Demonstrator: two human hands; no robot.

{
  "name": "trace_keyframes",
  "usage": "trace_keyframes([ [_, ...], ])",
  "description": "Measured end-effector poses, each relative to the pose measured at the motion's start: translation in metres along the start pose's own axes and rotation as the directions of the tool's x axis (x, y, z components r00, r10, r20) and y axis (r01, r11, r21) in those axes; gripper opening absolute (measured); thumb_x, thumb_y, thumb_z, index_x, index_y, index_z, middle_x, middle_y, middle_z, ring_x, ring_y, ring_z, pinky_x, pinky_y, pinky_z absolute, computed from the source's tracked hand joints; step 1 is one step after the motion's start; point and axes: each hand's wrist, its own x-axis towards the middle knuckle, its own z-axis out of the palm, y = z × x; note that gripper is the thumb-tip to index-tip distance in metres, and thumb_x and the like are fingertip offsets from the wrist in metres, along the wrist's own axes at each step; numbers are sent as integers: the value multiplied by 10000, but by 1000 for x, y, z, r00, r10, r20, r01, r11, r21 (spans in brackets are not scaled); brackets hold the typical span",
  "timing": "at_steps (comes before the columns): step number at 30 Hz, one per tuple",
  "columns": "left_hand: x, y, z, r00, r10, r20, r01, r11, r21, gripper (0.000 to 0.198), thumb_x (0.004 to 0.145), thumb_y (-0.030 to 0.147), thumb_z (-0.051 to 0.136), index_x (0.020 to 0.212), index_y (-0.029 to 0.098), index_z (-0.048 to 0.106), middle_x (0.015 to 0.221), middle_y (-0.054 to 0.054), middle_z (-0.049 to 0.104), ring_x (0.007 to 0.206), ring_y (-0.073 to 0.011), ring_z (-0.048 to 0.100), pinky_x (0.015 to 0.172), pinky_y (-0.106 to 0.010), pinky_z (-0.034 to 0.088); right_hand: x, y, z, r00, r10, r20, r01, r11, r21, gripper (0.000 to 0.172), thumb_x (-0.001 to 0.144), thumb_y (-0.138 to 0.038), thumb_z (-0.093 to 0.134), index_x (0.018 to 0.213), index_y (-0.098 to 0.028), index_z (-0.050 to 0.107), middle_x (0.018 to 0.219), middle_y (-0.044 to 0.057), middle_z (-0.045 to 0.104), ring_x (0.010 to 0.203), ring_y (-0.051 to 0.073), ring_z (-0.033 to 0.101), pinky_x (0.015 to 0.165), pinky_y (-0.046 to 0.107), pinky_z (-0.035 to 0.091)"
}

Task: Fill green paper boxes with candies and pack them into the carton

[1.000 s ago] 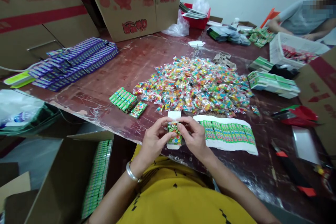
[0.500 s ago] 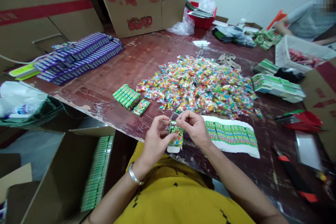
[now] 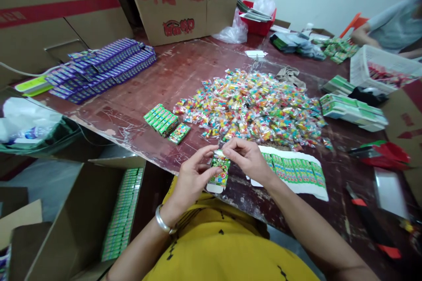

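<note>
Between my hands is a small green candy box [image 3: 220,171], its white bottom flap hanging out toward me. My left hand [image 3: 194,171] grips the box by its left side, thumb across the printed front. At the box's top end, the fingers of my right hand [image 3: 245,158] are pinched together at the flap; whether they hold it is hard to make out. A fanned row of flat green cartons [image 3: 296,169] lies right of my hands. Beyond them spreads a heap of clear candy packets [image 3: 257,105]. Filled green boxes [image 3: 161,119] stand in rows at the left, one more box [image 3: 180,133] lying beside them.
Purple boxes [image 3: 102,70] are stacked at the far left. An open carton [image 3: 62,224] with green boxes inside stands below the table edge. A utility knife [image 3: 371,219] lies at the right, near green carton stacks [image 3: 354,109]. Another person [image 3: 392,26] sits across by a white basket [image 3: 359,66].
The view has shifted slightly. My right fingers stay at the top flap of the candy box, and my left hand keeps its hold with the box tilted a little more.
</note>
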Motion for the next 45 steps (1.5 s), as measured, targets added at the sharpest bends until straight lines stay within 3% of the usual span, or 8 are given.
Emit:
trace_keyframes([
  [9, -1, -2, 1, 1000, 10, -2, -10, 1000, -8, 270, 821, 218, 661, 1084, 213, 600, 1069, -29, 643, 776, -130, 658, 681, -223, 558, -3, 11, 1, 995, 30, 94, -32, 999, 28, 180, 868, -364, 639, 841, -187, 646, 939, 44, 667, 887, 158, 625, 812, 298, 500],
  [14, 0, -15, -12, 995, -34, -96, 31, 999, -29, 257, 779, 218, 707, 968, 197, 534, 905, 8, 609, 771, -121, 628, 683, -215, 528, 16, 9, -6, 964, -39, 263, 97, 972, -214, 191, 884, -359, 624, 993, -216, 687, 1075, 53, 668, 1000, 168, 620, 835, 286, 485],
  [19, 3, -25, -32, 953, -26, -301, 44, 997, 55, 315, 737, 274, 762, 872, 182, 492, 810, 23, 567, 742, -102, 587, 650, -176, 494, 72, 33, -2, 941, -154, 302, 321, 691, -648, 210, 927, -165, 508, 1049, -214, 671, 1094, 44, 680, 988, 162, 618, 864, 279, 436],
  [26, -6, -22, -57, 937, -204, -284, 147, 967, -209, 552, 752, 354, 715, 1227, 201, 480, 1106, -64, 601, 634, -152, 663, 621, -350, 588, 118, 50, 15, 815, -67, 576, 557, 369, -744, 172, 917, -154, 503, 987, -188, 656, 992, 81, 674, 909, 170, 596, 713, 253, 370],
  [30, -4, -31, -60, 958, -188, -216, 156, 975, -158, 410, 772, 325, 696, 1126, 148, 589, 1012, -62, 672, 846, -198, 668, 779, -320, 547, 106, 34, 6, 940, -231, 252, 342, 630, -697, 104, 898, -257, 584, 838, -176, 609, 840, 30, 654, 737, 119, 565, 687, 250, 390],
  [34, 1, -36, -47, 986, -126, -113, 118, 990, -71, 344, 809, 288, 668, 1124, 168, 600, 1034, -54, 688, 889, -190, 646, 793, -294, 521, 81, 7, 7, 972, -204, -115, 163, 941, -297, 218, 884, -383, 606, 820, -179, 564, 738, -3, 615, 606, 88, 533, 585, 236, 426],
  [38, 4, -26, -29, 997, -63, -38, 60, 997, -57, 357, 823, 239, 651, 1170, 197, 576, 1097, -49, 678, 927, -184, 644, 828, -289, 505, 63, -9, 19, 966, -195, -168, 164, 970, -179, 177, 867, -360, 624, 840, -189, 585, 763, 0, 626, 616, 89, 554, 586, 240, 456],
  [45, 3, -15, -18, 998, -9, -54, 5, 997, -83, 304, 855, 271, 636, 1145, 193, 585, 1085, -54, 670, 948, -191, 636, 853, -297, 497, 50, -12, 27, 954, -288, -78, 208, 831, -516, 96, 870, -271, 624, 800, -207, 637, 825, 7, 650, 828, 149, 591, 805, 320, 458],
])
